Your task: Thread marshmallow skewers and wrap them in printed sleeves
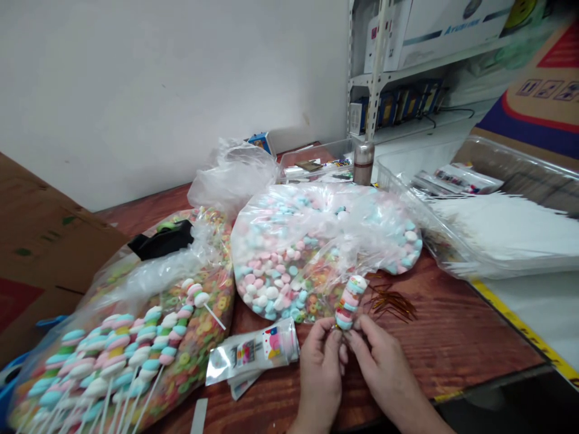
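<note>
My left hand (322, 367) and my right hand (380, 361) meet near the table's front edge, fingers closed around the lower end of a marshmallow skewer (350, 301). It stands tilted, with pink, white and blue marshmallows stacked up. A small gold bit shows at my left fingertips; the stick is hidden by my hands. Brown-gold twist ties (391, 301) lie loose to the right. Left of my hands are printed clear packaging bags (256, 349). Several finished marshmallow skewers (117, 349) rest on a big bag of ring-shaped candies (203, 331) at the left.
Behind my hands is a large clear bag of pastel marshmallows (280, 259). A black tape dispenser (163, 240) sits on the candy bag. At right, a clear plastic tub (511, 265) holds white sticks (506, 226). A cardboard box (45, 241) stands left; a metal shelf (374, 78) stands behind.
</note>
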Demonstrator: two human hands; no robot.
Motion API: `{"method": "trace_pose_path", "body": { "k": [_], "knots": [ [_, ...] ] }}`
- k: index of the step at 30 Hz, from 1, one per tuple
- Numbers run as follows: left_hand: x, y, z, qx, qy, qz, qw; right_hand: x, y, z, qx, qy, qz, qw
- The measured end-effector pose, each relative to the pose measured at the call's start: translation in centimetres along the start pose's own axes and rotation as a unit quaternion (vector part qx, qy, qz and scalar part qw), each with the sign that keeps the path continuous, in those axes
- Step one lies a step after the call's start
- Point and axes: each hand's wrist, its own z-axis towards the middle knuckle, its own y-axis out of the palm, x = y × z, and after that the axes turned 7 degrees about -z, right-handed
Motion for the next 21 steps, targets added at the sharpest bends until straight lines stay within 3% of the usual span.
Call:
{"method": "trace_pose_path", "body": {
  "k": [2,4,7,8,10,12,13,15,18,21],
  "knots": [
    [-0.3,-0.8,0.1,-0.034,0.14,0.145,0.979,0.3,0.1,-0.1,0.039,-0.041,-0.047,0.997],
    [-0.4,-1.2,0.1,-0.049,0.236,0.216,0.946,0.3,0.4,-0.2,0.05,-0.056,-0.041,0.996],
    [0.4,-0.9,0.0,-0.018,0.204,0.199,0.958,-0.6,0.5,-0.2,-0.012,0.023,0.125,0.992],
    [0.9,-0.7,0.0,-0.015,0.18,0.175,0.968,-1.0,0.4,-0.1,-0.049,0.071,0.216,0.973],
    [2.1,-0.7,0.0,-0.055,0.154,0.127,0.978,-1.7,-0.1,0.0,-0.131,0.156,0.377,0.903],
    [3.6,-1.1,0.0,-0.126,0.15,0.128,0.972,-2.1,-1.0,-0.2,-0.192,0.19,0.458,0.847],
    [4.2,-1.4,0.0,-0.16,0.152,0.154,0.963,-2.2,-1.5,-0.3,-0.206,0.187,0.472,0.837],
    [5.1,-1.9,0.0,-0.209,0.175,0.242,0.931,-2.2,-2.5,-0.6,-0.195,0.16,0.477,0.842],
    [5.4,-2.2,-0.3,-0.202,0.228,0.353,0.885,-2.3,-3.4,-1.3,-0.187,0.122,0.43,0.875],
    [5.0,-1.6,-1.1,-0.166,0.242,0.345,0.892,-2.4,-3.4,-1.7,-0.221,0.141,0.371,0.891]
  ]
}}
